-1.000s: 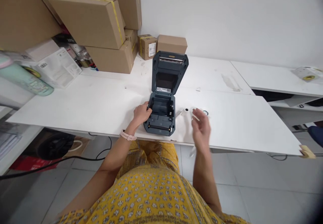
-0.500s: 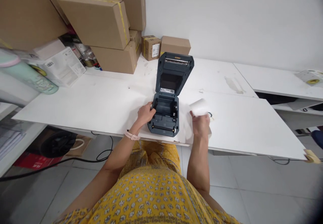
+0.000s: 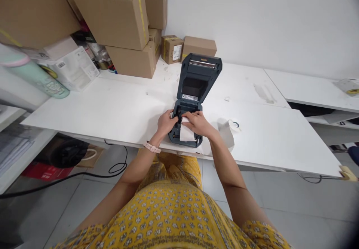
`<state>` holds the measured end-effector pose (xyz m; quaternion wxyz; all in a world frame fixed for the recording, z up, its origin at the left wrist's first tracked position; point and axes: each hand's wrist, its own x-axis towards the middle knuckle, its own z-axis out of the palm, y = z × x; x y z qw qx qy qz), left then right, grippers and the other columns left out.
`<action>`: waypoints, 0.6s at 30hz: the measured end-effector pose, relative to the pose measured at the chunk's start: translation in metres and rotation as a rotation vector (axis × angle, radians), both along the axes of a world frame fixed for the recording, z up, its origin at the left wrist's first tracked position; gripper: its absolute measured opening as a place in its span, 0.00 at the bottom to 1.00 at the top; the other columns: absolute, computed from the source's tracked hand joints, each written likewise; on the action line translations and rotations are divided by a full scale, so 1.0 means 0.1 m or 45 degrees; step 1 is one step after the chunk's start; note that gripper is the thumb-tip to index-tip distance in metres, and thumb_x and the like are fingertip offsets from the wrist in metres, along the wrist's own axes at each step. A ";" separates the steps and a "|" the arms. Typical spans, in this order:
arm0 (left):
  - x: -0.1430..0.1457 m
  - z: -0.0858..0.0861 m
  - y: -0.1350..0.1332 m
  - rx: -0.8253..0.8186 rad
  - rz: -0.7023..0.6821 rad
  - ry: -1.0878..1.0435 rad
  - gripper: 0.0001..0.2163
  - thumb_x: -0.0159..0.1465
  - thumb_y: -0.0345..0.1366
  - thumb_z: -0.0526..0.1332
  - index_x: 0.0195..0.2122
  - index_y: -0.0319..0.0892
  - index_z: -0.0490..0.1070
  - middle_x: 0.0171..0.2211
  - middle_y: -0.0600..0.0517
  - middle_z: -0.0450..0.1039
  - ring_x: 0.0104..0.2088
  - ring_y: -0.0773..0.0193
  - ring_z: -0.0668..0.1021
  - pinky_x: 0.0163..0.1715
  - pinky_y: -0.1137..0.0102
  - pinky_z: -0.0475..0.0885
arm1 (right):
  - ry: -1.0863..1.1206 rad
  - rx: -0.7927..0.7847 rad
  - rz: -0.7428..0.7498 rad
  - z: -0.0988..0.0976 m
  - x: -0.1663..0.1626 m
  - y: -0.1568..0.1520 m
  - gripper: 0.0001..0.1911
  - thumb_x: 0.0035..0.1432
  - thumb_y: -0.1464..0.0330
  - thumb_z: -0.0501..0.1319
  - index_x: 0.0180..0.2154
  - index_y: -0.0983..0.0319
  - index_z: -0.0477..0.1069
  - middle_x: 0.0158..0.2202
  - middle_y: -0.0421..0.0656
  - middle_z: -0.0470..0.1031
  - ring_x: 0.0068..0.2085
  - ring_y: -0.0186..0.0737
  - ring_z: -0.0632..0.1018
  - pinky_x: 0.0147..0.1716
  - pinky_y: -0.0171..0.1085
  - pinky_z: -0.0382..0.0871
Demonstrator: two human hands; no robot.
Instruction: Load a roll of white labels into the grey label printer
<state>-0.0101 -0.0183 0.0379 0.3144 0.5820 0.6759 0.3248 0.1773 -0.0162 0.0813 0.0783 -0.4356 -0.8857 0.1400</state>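
Note:
A dark label printer (image 3: 200, 83) stands on the table with its lid swung up and back. My left hand (image 3: 166, 123) grips its left side, the thumb reaching over the edge into the compartment. My right hand (image 3: 198, 124) is over the open compartment, fingers curled on a white paper roll (image 3: 186, 132). That roll lies partly inside the printer, its upper part hidden beneath the fingers. To the right of my forearm another white roll (image 3: 234, 125) sits on the table, with a paper strip hanging over the front edge.
Cardboard boxes (image 3: 109, 17) are stacked at the back left, with smaller boxes (image 3: 199, 46) behind the printer. A mint bottle (image 3: 47, 82) leans at the far left. The white table (image 3: 126, 110) ends close to my body, and a black cable (image 3: 92, 177) runs below it.
My right hand has moved left with the white roll, from the table to the printer's compartment. My left hand stays at the printer's left side. The view has shifted slightly.

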 end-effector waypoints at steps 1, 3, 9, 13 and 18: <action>0.00 -0.01 0.00 0.001 -0.001 -0.005 0.24 0.58 0.40 0.61 0.56 0.43 0.74 0.27 0.55 0.71 0.29 0.62 0.73 0.29 0.70 0.63 | -0.025 0.007 0.030 -0.02 0.01 0.02 0.18 0.69 0.64 0.52 0.56 0.65 0.68 0.45 0.53 0.81 0.51 0.55 0.78 0.55 0.51 0.57; 0.00 -0.01 0.01 0.009 -0.005 -0.021 0.24 0.58 0.41 0.61 0.56 0.42 0.73 0.26 0.55 0.71 0.29 0.63 0.73 0.29 0.70 0.62 | -0.060 0.019 0.074 -0.04 0.03 0.04 0.19 0.70 0.66 0.50 0.56 0.64 0.69 0.47 0.53 0.81 0.51 0.53 0.78 0.57 0.51 0.55; 0.00 0.02 0.00 0.018 -0.022 0.018 0.23 0.60 0.45 0.62 0.55 0.43 0.73 0.28 0.54 0.72 0.31 0.62 0.74 0.29 0.70 0.63 | 0.004 0.026 0.073 -0.10 0.02 0.10 0.16 0.67 0.68 0.53 0.53 0.61 0.70 0.52 0.49 0.81 0.52 0.52 0.79 0.59 0.50 0.56; 0.01 0.03 0.00 -0.002 -0.023 0.027 0.22 0.60 0.46 0.63 0.54 0.43 0.73 0.30 0.54 0.74 0.31 0.62 0.75 0.30 0.71 0.63 | 0.094 0.018 -0.002 -0.09 -0.01 0.10 0.11 0.64 0.67 0.58 0.48 0.59 0.68 0.46 0.46 0.83 0.50 0.52 0.79 0.57 0.49 0.60; 0.01 -0.01 0.01 0.011 -0.018 -0.020 0.22 0.60 0.45 0.63 0.53 0.44 0.73 0.30 0.54 0.74 0.30 0.63 0.75 0.29 0.71 0.62 | 0.112 0.069 -0.033 -0.05 -0.02 -0.02 0.07 0.66 0.67 0.57 0.46 0.57 0.65 0.43 0.46 0.82 0.48 0.50 0.80 0.60 0.50 0.59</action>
